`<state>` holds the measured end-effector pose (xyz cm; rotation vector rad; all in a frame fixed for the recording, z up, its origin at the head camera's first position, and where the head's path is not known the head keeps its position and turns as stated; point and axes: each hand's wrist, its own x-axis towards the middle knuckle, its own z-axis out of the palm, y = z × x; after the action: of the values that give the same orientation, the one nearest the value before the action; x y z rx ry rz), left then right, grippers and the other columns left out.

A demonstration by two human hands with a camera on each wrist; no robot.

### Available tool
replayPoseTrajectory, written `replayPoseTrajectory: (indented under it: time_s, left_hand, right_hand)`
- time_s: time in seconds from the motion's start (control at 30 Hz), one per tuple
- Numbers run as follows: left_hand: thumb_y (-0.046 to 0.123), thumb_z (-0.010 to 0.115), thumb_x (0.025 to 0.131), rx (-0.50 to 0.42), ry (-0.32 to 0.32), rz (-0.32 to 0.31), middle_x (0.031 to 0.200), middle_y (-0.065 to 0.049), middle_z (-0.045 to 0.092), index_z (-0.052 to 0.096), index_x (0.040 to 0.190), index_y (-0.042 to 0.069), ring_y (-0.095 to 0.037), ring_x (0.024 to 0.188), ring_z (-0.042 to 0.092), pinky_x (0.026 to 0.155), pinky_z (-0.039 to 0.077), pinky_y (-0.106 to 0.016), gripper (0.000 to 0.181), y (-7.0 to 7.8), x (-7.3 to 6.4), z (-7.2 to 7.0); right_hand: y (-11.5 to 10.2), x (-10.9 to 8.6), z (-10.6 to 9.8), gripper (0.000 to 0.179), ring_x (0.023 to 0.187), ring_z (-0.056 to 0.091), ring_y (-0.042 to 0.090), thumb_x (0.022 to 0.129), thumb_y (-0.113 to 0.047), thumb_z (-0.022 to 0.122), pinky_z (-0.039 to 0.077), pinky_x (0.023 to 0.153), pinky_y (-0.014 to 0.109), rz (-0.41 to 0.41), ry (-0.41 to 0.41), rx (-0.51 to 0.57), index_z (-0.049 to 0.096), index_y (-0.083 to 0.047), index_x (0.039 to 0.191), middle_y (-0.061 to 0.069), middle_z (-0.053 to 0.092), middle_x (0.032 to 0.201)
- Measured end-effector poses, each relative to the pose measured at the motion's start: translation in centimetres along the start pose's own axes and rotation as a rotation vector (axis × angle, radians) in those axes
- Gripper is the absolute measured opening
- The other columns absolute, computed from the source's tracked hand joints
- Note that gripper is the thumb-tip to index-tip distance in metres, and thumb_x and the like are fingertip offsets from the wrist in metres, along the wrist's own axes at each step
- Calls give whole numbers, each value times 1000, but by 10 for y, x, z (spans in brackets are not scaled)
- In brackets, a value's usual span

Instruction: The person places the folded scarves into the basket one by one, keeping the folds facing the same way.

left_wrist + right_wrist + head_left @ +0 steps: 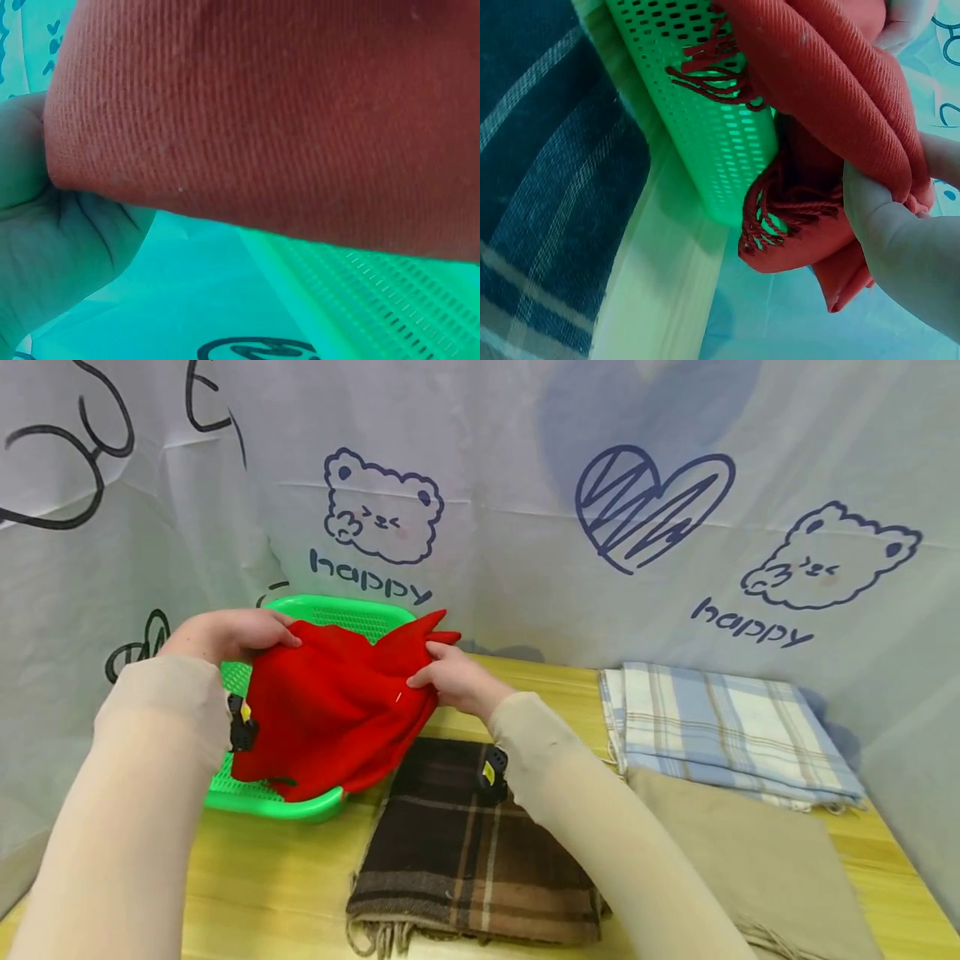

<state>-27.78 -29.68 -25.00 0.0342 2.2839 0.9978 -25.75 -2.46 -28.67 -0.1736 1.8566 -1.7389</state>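
A red fringed scarf (330, 710) is stretched between both hands above a green plastic basket (300, 810), covering most of its opening. My left hand (232, 633) grips the scarf's upper left edge, its fingers mostly hidden behind the cloth. At the scarf's right end, my right hand (457, 678) pinches the bunched cloth between thumb and fingers, and a pointed bit sticks up past it. In the right wrist view, dark red tassels (780, 202) hang beside the perforated basket wall (727, 142).
A folded brown plaid scarf (480, 860) lies right of the basket, under my right forearm. Farther right are a folded beige cloth (750, 852) and a blue-and-white plaid one (727, 727) on the wooden table (255, 877). A white printed curtain (510, 527) hangs behind.
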Motion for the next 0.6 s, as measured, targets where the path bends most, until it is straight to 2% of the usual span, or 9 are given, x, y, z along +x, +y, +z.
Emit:
replayPoseTrajectory:
  time_s: [0.07,0.17,0.4,0.5,0.6]
  left_hand:
    - [17,28,102,-10,-34,-3,144,-29,23,13,144,-10,-38,126,36,106,37,-46,52,2,3,3]
    - [18,30,102,-7,-48,-10,143,-28,26,16,144,-8,-37,125,38,106,38,-45,52,4,7,8]
    - [19,33,101,2,-108,-24,142,-26,28,17,145,-6,-35,123,40,106,39,-44,53,15,10,17]
    - [18,36,101,-18,-134,-44,137,-23,37,19,144,-6,-29,116,47,102,43,-40,52,18,8,19]
    - [17,39,100,-29,-163,-68,124,-14,49,25,139,-8,-20,104,54,94,49,-33,49,20,4,17]
  right_hand:
    - [1,-2,-4,71,128,41,30,91,4,48,40,104,46,11,-4,-7,15,-14,151,11,33,148]
    - [1,-5,-11,72,131,38,29,92,3,48,39,105,46,27,-8,-12,11,-14,151,10,28,151]
    - [2,-9,-28,73,134,34,30,92,2,47,38,106,46,71,-27,-26,8,-14,152,10,23,153]
    - [2,-10,-32,73,134,34,30,92,2,48,37,106,46,94,-36,-31,8,-14,151,10,22,153]
    - [2,-11,-35,74,133,34,31,92,2,48,37,106,46,111,-45,-28,8,-13,151,10,21,153]
